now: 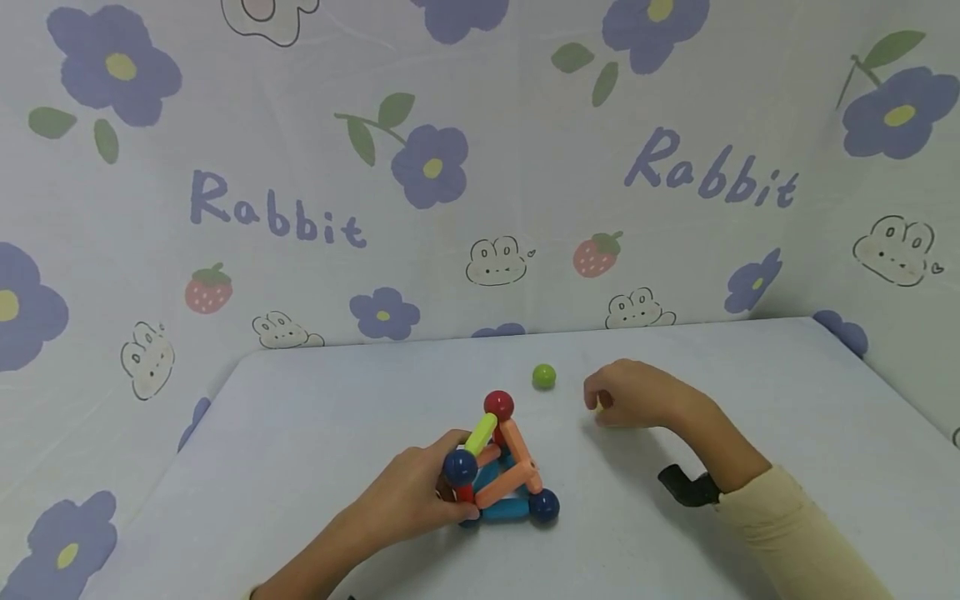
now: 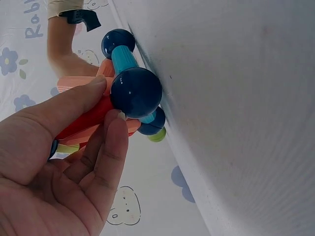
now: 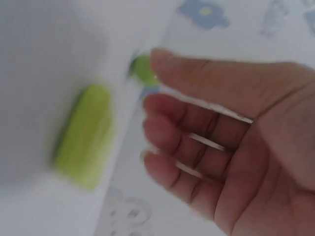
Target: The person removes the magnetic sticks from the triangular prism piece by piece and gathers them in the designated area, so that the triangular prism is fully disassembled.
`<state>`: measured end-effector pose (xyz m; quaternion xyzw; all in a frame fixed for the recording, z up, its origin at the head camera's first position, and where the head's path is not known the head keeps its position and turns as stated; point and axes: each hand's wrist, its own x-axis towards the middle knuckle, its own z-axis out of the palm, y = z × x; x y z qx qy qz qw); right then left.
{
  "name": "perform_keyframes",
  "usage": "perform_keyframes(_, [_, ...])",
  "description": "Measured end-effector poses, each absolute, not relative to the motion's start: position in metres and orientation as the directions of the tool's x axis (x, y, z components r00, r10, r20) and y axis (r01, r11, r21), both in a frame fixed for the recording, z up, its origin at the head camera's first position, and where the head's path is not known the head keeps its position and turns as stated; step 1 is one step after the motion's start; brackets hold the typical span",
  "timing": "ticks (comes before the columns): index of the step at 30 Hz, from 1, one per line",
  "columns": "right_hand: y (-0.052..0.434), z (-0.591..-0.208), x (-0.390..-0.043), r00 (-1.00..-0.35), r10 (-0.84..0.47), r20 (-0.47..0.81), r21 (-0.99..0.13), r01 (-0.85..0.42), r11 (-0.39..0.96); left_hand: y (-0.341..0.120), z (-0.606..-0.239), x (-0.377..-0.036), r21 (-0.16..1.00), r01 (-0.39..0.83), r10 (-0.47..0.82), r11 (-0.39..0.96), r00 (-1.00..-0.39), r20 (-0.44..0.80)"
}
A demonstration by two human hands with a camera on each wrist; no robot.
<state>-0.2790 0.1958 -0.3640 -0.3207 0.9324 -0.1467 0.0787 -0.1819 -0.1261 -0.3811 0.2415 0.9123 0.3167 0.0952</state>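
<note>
My left hand [image 1: 408, 492] grips a frame of magnetic rods and balls [image 1: 504, 479]. Its thumb and fingers pinch a red rod [image 2: 88, 118] beside a dark blue ball [image 2: 136, 92]. Orange, blue and yellow-green rods join other corners, with a red ball [image 1: 498, 406] at the top. Over on the right, my right hand [image 1: 633, 393] hovers with relaxed, slightly bent fingers and nothing between them. A yellow-green rod [image 3: 86, 137] lies on the table just off its fingertips, mostly hidden by the hand in the head view.
A green ball [image 1: 544, 376] sits on the white table [image 1: 337, 400], left of my right hand. Behind the table hangs a cloth [image 1: 525, 167] printed with flowers and rabbits. A black strap [image 1: 688, 486] sticks out from the right wrist.
</note>
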Motion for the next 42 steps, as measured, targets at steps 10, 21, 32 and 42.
perform_keyframes(10, [0.141, -0.346, -0.232, -0.598, -0.752, 0.277, -0.52, -0.752, 0.406, -0.126, -0.383, -0.185, 0.635, 0.37, 0.501, 0.678, -0.865, -0.03])
perform_keyframes(21, [0.114, -0.356, -0.214, -0.592, -0.737, 0.325, -0.458, -0.781, 0.425, -0.131, -0.384, -0.184, 0.645, 0.438, 0.552, 0.626, -0.833, 0.03])
perform_keyframes(32, [0.102, -0.366, -0.208, -0.468, -0.762, 0.448, -0.269, -0.883, 0.385, -0.132, -0.384, -0.182, 0.656, 0.46, 0.572, 0.599, -0.819, 0.052])
perform_keyframes(42, [0.099, -0.371, -0.208, -0.472, -0.779, 0.413, -0.371, -0.868, 0.329, -0.132, -0.384, -0.182, 0.658, 0.465, 0.576, 0.593, -0.815, 0.057])
